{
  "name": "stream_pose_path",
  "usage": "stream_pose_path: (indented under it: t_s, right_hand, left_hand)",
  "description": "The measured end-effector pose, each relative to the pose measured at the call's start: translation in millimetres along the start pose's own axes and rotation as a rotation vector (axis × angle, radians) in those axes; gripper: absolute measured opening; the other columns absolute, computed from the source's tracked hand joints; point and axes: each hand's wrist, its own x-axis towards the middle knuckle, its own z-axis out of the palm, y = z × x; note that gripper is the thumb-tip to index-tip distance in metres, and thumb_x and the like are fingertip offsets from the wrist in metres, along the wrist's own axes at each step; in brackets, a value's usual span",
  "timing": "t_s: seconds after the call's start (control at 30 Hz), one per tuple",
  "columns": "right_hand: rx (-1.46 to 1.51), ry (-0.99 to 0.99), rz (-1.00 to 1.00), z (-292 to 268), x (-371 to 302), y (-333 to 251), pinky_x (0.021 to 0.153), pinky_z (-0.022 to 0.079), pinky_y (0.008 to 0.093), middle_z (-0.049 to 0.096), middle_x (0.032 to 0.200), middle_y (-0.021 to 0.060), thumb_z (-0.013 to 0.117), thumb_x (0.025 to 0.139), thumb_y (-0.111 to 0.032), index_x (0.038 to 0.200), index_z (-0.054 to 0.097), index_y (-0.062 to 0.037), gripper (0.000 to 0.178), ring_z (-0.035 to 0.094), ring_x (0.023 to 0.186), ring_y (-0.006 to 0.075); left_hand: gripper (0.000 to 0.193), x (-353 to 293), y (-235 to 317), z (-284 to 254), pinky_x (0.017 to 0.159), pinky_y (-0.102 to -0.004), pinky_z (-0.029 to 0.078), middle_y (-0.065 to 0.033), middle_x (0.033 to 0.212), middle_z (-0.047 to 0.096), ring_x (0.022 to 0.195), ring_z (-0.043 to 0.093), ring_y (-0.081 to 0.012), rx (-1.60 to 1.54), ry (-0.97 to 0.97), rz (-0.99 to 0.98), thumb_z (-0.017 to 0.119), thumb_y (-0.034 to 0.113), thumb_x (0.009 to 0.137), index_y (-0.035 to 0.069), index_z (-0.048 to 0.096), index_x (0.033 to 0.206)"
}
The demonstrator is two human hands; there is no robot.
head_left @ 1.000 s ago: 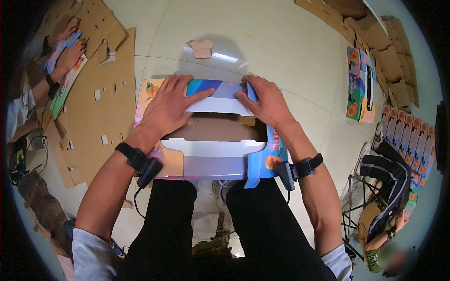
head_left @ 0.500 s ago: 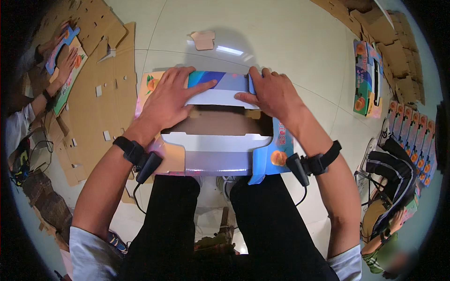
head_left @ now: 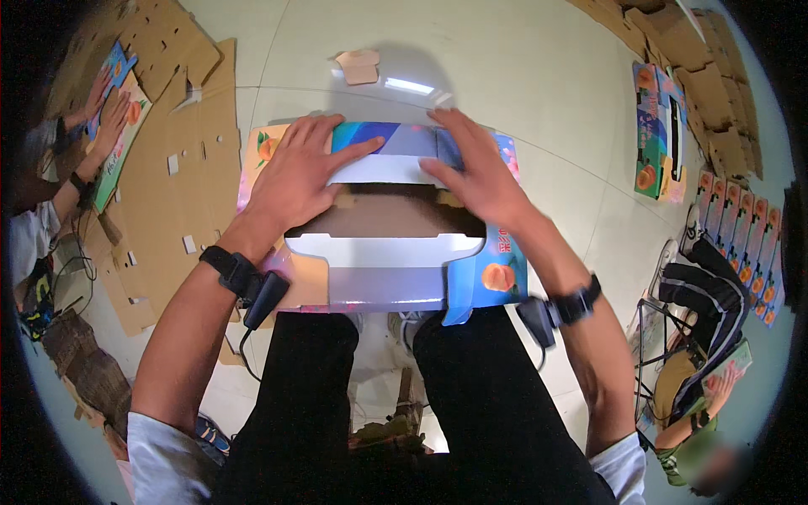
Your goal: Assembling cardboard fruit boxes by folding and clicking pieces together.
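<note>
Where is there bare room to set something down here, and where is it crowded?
Bare floor lies between the central printed box and the printed carton at right, and between the cardboard scrap and the large cardboard sheets. It is crowded at left, across those sheets, and at far right, around the row of boxes and another person's legs.

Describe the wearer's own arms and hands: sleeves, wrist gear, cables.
The left hand and right hand are ungloved. Each wrist wears a black strap carrying a black, roughly wedge-shaped module, with a thin black cable trailing from it. Pale grey-blue sleeves end near the elbows. No markings are legible on the gear.
</note>
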Motion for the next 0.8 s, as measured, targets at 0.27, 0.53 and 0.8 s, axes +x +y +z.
stream_pose_path:
  t_s: [0.27,0.53,0.8]
  right_hand:
    - [0.044,-0.432,-0.139,-58.1,-115.5,-68.3,0.123,0.038,0.0553,0.055,0.144,0.0173,0.093,0.079,-0.026,0.125,0.069,-0.0127,0.054,0.048,0.146,0.0407]
    - [-0.031,-0.476,-0.231,-60.5,-110.6,-79.1,0.120,0.041,0.0579,0.054,0.127,0.0208,0.083,0.090,-0.021,0.119,0.068,-0.0095,0.034,0.046,0.144,0.0479]
    - [-0.295,-0.492,-0.241,-46.5,-117.7,-84.5,0.123,0.037,0.0596,0.054,0.129,0.0218,0.078,0.095,-0.031,0.122,0.067,-0.0091,0.036,0.046,0.145,0.0476]
  left_hand:
    - [0.092,-2.2,-3.0,1.2,0.126,-0.0560,0.034,-0.0253,0.156,0.048,0.142,0.044,-0.0468,-0.021,0.023,0.030,0.071,0.005,0.075,0.036,0.054,0.160]
    - [0.093,-4.8,-2.6,4.0,0.128,-0.0551,0.033,-0.0234,0.156,0.047,0.144,0.043,-0.0450,0.013,0.011,0.023,0.072,0.003,0.080,0.039,0.050,0.162]
    - [0.096,-4.9,-3.6,7.2,0.129,-0.0556,0.032,-0.0233,0.155,0.047,0.145,0.042,-0.0448,0.068,-0.007,0.028,0.073,0.005,0.081,0.041,0.045,0.165]
